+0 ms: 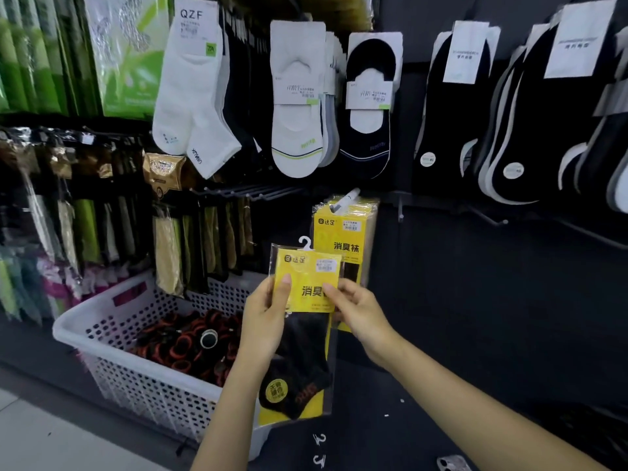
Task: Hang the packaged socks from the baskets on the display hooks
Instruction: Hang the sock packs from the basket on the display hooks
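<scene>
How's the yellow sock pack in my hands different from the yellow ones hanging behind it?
The held pack is single, gripped by left hand and right hand; the hanging packs are several, stacked on a hook. The held pack sits lower, in front, hiding the hanging packs' lower part. Both have yellow cards.

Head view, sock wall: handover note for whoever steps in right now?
Left hand: grips the yellow sock pack by its left edge, thumb on the front.
Right hand: pinches the pack's right edge.
The pack is upright and its white hanger is free. It sits just below and left of the matching hung packs on the display hook.
Done: several matching packs hang there.
Left: hang this pack on that hook. The white basket at left holds black-and-orange items, likely more stock.
</scene>
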